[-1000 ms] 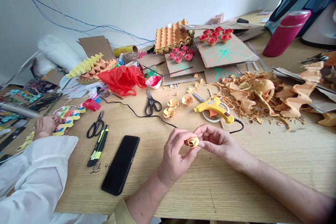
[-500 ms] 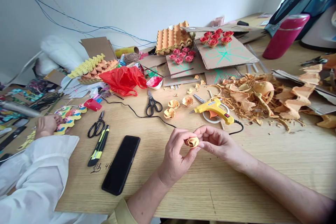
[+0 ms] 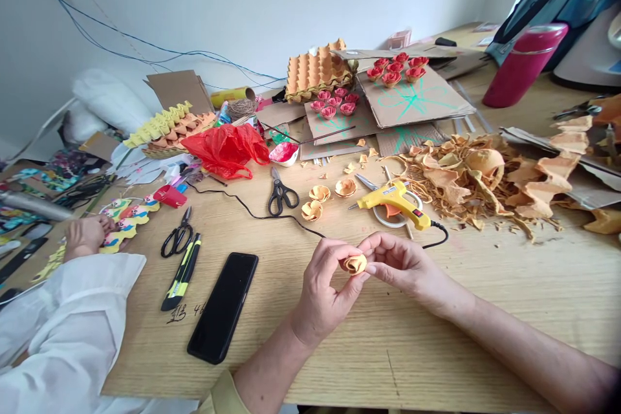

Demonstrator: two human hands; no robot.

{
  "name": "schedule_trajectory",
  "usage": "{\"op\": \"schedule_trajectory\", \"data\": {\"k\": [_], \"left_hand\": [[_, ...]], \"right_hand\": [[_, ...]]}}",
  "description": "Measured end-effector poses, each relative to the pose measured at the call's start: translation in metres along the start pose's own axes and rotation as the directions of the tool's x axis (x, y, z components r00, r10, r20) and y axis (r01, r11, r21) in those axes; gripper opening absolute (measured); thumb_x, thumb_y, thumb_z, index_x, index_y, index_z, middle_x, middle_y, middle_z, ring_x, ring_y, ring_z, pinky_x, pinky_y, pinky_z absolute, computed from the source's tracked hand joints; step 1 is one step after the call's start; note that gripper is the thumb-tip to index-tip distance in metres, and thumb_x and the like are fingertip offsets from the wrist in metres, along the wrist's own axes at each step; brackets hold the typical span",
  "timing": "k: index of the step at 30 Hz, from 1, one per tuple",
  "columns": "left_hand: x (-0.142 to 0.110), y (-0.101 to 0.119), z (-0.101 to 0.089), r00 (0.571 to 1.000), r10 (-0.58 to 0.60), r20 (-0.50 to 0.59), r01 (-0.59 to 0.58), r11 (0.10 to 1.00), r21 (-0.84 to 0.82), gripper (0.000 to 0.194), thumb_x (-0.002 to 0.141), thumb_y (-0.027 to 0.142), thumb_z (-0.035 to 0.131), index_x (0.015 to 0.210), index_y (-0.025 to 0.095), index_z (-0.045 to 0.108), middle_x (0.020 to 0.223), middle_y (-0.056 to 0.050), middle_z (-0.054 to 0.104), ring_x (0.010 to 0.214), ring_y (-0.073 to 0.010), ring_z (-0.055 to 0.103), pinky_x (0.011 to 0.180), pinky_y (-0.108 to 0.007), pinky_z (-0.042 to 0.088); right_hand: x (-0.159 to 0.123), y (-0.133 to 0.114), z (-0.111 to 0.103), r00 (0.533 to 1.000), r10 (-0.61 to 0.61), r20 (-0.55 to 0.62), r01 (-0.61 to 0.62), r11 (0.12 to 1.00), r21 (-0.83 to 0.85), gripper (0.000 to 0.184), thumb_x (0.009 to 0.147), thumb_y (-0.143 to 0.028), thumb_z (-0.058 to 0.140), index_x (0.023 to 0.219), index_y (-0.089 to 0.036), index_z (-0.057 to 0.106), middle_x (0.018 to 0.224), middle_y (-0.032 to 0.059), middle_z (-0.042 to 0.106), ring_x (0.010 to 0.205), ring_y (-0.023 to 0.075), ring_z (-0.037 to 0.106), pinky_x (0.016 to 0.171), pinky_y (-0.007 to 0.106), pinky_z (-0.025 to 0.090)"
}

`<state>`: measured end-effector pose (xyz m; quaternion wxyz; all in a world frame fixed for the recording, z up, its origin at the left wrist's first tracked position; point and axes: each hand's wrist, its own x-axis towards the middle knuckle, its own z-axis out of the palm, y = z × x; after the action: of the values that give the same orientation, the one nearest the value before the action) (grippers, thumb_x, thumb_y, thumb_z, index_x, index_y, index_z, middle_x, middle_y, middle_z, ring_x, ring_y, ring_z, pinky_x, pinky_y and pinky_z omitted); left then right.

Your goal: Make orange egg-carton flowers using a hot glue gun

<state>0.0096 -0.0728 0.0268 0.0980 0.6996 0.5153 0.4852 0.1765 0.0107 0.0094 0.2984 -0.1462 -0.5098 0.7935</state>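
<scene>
Between my two hands, above the table, is a small orange egg-carton rose (image 3: 356, 264) with tightly rolled petals. My left hand (image 3: 326, 294) pinches it from the left between thumb and fingers. From the right, the thumb and fingers of my right hand (image 3: 405, 270) grip its other side. Just beyond lie several orange carton flower cups (image 3: 319, 194). A yellow hot glue gun (image 3: 395, 200) rests on a roll of tape (image 3: 383, 218), with grey scissors (image 3: 366, 182) partly hidden under it. Black-handled scissors (image 3: 282, 195) lie to the left of the cups.
A phone (image 3: 224, 307), a utility knife (image 3: 182, 273) and small scissors (image 3: 177, 238) lie at left. Torn carton scraps (image 3: 478, 181) pile up at right. Red flowers stand on cardboard (image 3: 412, 100) behind. A co-worker's hand (image 3: 87, 236) touches painted carton at far left.
Both hands hold the rose in nearly the same place, and its face has tilted slightly. The whole view has shifted a little.
</scene>
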Motion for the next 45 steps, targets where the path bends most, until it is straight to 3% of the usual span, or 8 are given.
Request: {"op": "schedule_trajectory", "data": {"k": [12, 20, 29, 34, 36, 40, 42, 45], "left_hand": [[-0.001, -0.001, -0.003, 0.999, 0.043, 0.029, -0.046, 0.992, 0.119, 0.019, 0.094, 0.019, 0.068, 0.111, 0.022, 0.06, 0.098, -0.005, 0.064, 0.092, -0.0182, 0.062, 0.084, -0.032, 0.053], [-0.001, -0.001, 0.0, 0.999, 0.038, -0.016, -0.037, 0.995, 0.098, 0.019, 0.094, 0.019, 0.067, 0.11, 0.021, 0.057, 0.098, -0.005, 0.066, 0.09, -0.0173, 0.062, 0.083, -0.03, 0.052], [-0.002, 0.0, -0.003, 0.999, 0.033, -0.015, -0.03, 0.988, 0.154, 0.025, 0.092, 0.017, 0.068, 0.113, 0.022, 0.056, 0.099, -0.004, 0.067, 0.088, -0.0171, 0.063, 0.083, -0.031, 0.051], [-0.004, -0.005, -0.009, 0.999, -0.046, -0.018, 0.046, 0.999, 0.007, 0.038, 0.094, 0.038, 0.064, 0.126, 0.02, 0.054, 0.106, -0.007, 0.063, 0.082, -0.017, 0.058, 0.083, -0.034, 0.05], [-0.005, -0.007, -0.011, 0.994, -0.104, -0.034, 0.101, 0.992, -0.081, 0.034, 0.098, 0.042, 0.058, 0.123, 0.02, 0.057, 0.106, -0.008, 0.061, 0.084, -0.0174, 0.057, 0.084, -0.035, 0.05], [-0.002, -0.009, -0.01, 0.948, -0.292, -0.127, 0.265, 0.945, -0.19, 0.015, 0.103, 0.031, 0.05, 0.107, 0.02, 0.06, 0.098, -0.006, 0.06, 0.087, -0.0167, 0.059, 0.085, -0.032, 0.049], [0.001, -0.011, -0.008, 0.921, -0.347, -0.174, 0.304, 0.924, -0.233, 0.007, 0.099, 0.028, 0.058, 0.099, 0.02, 0.059, 0.094, -0.004, 0.06, 0.086, -0.0159, 0.06, 0.083, -0.029, 0.05], [0.003, -0.015, -0.006, 0.896, -0.393, -0.205, 0.331, 0.902, -0.278, 0.012, 0.092, 0.024, 0.069, 0.087, 0.019, 0.059, 0.085, 0.0, 0.061, 0.081, -0.0144, 0.059, 0.079, -0.026, 0.05]], "right_hand": [[0.001, 0.001, -0.002, 1.0, 0.004, 0.012, -0.005, 0.999, 0.034, 0.02, 0.088, -0.031, 0.079, 0.103, -0.021, 0.07, 0.091, -0.0011, 0.073, 0.083, 0.0078, 0.065, 0.081, 0.021, 0.052], [0.001, 0.0, -0.001, 1.0, -0.013, 0.017, 0.012, 0.999, 0.037, 0.018, 0.09, -0.03, 0.078, 0.103, -0.021, 0.069, 0.092, -0.0016, 0.073, 0.084, 0.007, 0.066, 0.08, 0.019, 0.052], [0.0, -0.001, 0.0, 1.0, -0.025, 0.011, 0.026, 1.0, -0.006, 0.018, 0.091, -0.03, 0.076, 0.103, -0.021, 0.068, 0.093, 0.0005, 0.075, 0.086, 0.0104, 0.068, 0.084, 0.025, 0.054], [0.0, -0.002, 0.002, 0.999, -0.04, 0.025, 0.04, 0.999, 0.002, 0.015, 0.092, -0.03, 0.076, 0.102, -0.022, 0.069, 0.091, -0.0011, 0.074, 0.085, 0.0087, 0.068, 0.082, 0.022, 0.053], [-0.001, -0.003, 0.002, 0.999, -0.037, 0.014, 0.037, 0.999, -0.013, 0.015, 0.091, -0.03, 0.077, 0.102, -0.022, 0.069, 0.091, -0.0013, 0.074, 0.085, 0.0081, 0.067, 0.081, 0.021, 0.053], [-0.001, -0.001, 0.0, 1.0, -0.023, -0.011, 0.022, 0.999, -0.047, 0.016, 0.091, -0.029, 0.077, 0.102, -0.021, 0.069, 0.094, 0.0003, 0.075, 0.087, 0.0088, 0.067, 0.082, 0.022, 0.052], [-0.002, 0.0, -0.001, 1.0, -0.019, -0.022, 0.018, 0.998, -0.053, 0.017, 0.09, -0.03, 0.077, 0.102, -0.021, 0.069, 0.095, 0.0008, 0.075, 0.086, 0.0092, 0.067, 0.082, 0.022, 0.052], [-0.002, 0.003, -0.002, 0.999, -0.014, -0.036, 0.012, 0.998, -0.058, 0.019, 0.089, -0.032, 0.079, 0.101, -0.02, 0.069, 0.094, 0.0018, 0.074, 0.084, 0.0104, 0.066, 0.08, 0.024, 0.052]]}}
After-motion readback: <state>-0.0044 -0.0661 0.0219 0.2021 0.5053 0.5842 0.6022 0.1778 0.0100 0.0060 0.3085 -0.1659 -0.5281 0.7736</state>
